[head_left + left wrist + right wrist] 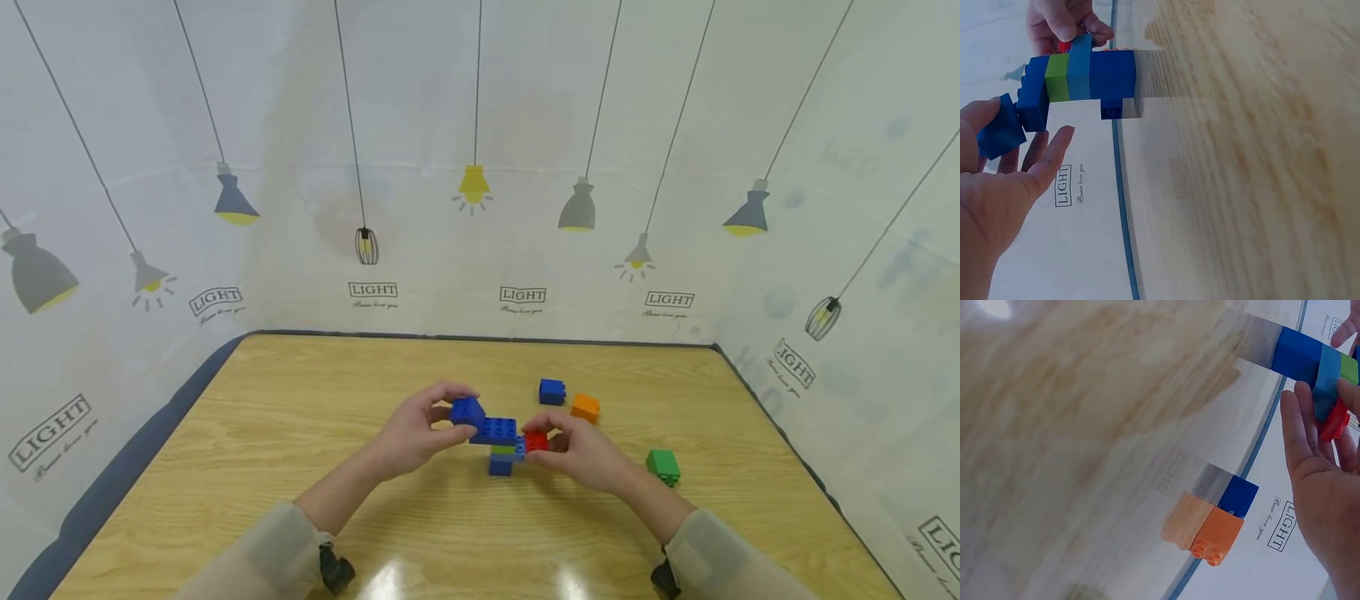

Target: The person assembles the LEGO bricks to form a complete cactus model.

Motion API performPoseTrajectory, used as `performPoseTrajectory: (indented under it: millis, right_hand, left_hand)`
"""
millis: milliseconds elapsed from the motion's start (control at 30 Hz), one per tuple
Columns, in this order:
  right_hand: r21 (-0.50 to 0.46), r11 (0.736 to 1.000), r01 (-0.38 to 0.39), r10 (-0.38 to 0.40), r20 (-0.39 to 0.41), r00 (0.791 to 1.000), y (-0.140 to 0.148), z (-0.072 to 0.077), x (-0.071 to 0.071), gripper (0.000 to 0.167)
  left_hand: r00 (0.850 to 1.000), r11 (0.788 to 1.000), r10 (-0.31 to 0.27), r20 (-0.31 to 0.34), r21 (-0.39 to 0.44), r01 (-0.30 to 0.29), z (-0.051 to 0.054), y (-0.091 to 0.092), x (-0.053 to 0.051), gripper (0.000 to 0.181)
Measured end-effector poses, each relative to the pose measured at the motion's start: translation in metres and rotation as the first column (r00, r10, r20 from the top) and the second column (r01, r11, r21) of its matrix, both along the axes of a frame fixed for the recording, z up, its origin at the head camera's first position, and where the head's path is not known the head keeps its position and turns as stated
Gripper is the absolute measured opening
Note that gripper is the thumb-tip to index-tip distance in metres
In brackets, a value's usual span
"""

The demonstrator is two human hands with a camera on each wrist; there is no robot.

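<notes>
My left hand (416, 433) holds a blue brick (467, 410) between thumb and fingers, tilted against the left end of a long dark blue brick (498, 429). That long brick tops a small stack: a lime green brick (1057, 77) below it, then a light blue brick (1080, 69), then a dark blue base brick (1113, 75) standing on the table. My right hand (588, 454) pinches a red brick (1335, 420) at the right end of the light blue brick. Whether the red brick is fully pressed on, I cannot tell.
Behind the right hand lie a loose blue brick (552, 392) and an orange brick (585, 407). Farther right, a green brick (663, 467) lies on its side on the wooden table (300, 392). A lamp-patterned curtain (420, 167) surrounds the table's back and sides.
</notes>
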State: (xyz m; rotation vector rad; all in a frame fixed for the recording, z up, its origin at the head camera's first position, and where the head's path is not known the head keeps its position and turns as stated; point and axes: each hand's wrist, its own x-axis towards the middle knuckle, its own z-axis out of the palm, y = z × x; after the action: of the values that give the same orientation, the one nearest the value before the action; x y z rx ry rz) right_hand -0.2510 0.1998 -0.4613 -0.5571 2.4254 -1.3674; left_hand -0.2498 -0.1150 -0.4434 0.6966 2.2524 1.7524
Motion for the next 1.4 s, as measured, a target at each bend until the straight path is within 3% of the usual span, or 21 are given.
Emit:
performPoseTrajectory:
  millis: [500, 733, 1000, 1400]
  right_hand:
    - [0.002, 1.0, -0.001, 0.001, -0.013, 1.0, 0.0, -0.001, -0.001, 0.035]
    - [-0.008, 1.0, 0.0, 0.0, 0.0, 1.0, 0.0, 0.001, 0.0, 0.035]
    - [-0.002, 1.0, 0.001, -0.001, -0.004, 1.0, 0.0, 0.0, 0.0, 0.034]
    - [-0.008, 1.0, -0.003, 0.003, -0.005, 1.0, -0.001, 0.0, 0.0, 0.036]
  left_hand:
    - [1.0, 0.999, 0.007, 0.007, 0.045, -0.007, -0.002, 0.003, 0.0, 0.054]
    - [1.0, 0.994, 0.008, 0.004, 0.108, -0.008, -0.003, 0.005, 0.002, 0.04]
    - [0.999, 0.983, 0.027, 0.036, 0.181, -0.033, -0.006, 0.009, 0.003, 0.039]
    - [0.996, 0.983, 0.065, 0.054, 0.168, -0.073, -0.004, 0.01, 0.003, 0.04]
